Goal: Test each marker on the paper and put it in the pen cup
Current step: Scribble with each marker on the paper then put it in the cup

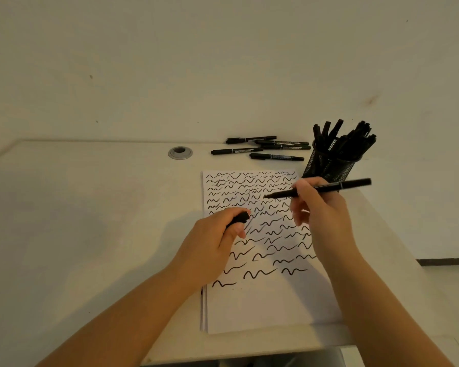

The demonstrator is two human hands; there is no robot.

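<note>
the right hand [319,207] pinches a black marker [319,188] between thumb and curled fingers, gripping it near the middle of the barrel. the marker lies almost level above the page, its bare tip pointing left and hanging over the squiggles, its back end reaching toward the pen cup. whether the tip touches the sheet cannot be told.

the left hand [216,241] is curled round a short black piece, the cap [239,218] by the look of it — only its end pokes out past the thumb and forefinger. this hand sits over the left edge of the paper [263,303], knuckles up.

the paper is a white sheet on top of a thin stack, lying on the pale desk [90,221]. wavy black test lines cover its upper two thirds in rough rows; the lower part nearest the person is bare.

just beyond the sheet's far right corner stands the pen cup [326,166], a black mesh holder, packed with black markers that stand upright and fan outward above its rim. the exact count cannot be made out.

to the left of the cup, near the wall, five loose markers [260,148] lie flat on the desk, roughly parallel, some touching — all capped. further left a round grey cable hole [180,152] is set into the desk top.
</note>
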